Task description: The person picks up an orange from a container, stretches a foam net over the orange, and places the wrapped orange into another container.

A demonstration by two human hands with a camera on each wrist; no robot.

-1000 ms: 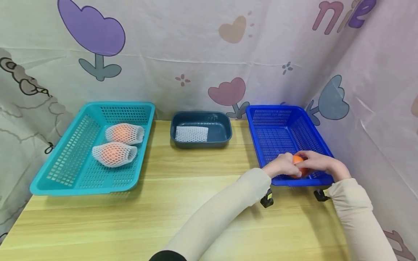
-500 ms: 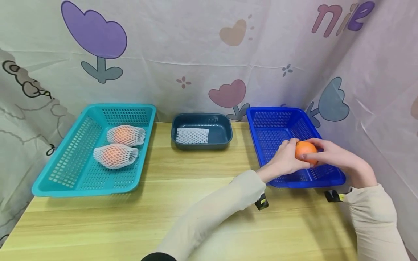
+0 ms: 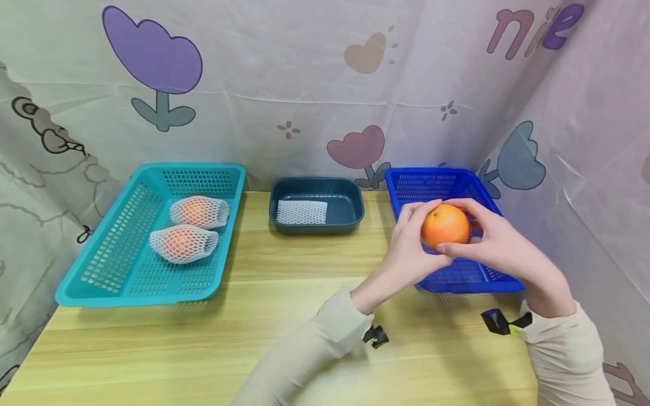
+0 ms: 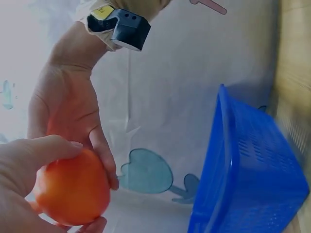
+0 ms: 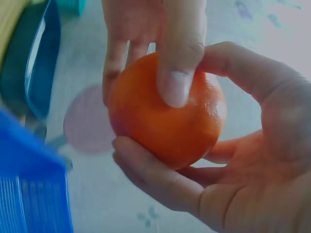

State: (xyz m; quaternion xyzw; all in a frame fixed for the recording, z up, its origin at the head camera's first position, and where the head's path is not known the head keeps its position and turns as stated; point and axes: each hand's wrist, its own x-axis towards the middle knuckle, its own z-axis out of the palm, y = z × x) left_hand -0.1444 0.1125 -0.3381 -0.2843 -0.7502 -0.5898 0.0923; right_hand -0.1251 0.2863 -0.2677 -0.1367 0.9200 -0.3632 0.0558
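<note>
Both hands hold one orange (image 3: 446, 227), raised above the blue basket (image 3: 429, 192). My left hand (image 3: 403, 251) grips it from the left, and its thumb presses the peel in the right wrist view. From the other side my right hand (image 3: 500, 242) curls thumb and fingers round the same fruit (image 5: 141, 121). Parts of both hands' fingers are hidden behind the orange in the head view. A dark blue tray (image 3: 347, 211) at the back middle holds a white foam net sleeve (image 3: 302, 212).
On the left stands a teal basket (image 3: 109, 248) with two oranges in white foam nets, one in front (image 3: 183, 243) and one behind (image 3: 198, 212). All three containers rest on a wooden table (image 3: 167, 349). A patterned cloth (image 3: 284, 56) hangs behind and at the sides.
The hands have lifted the orange up out of the blue basket and brought it nearer the camera, lately shifting slightly left. The containers and netted oranges have stayed in place.
</note>
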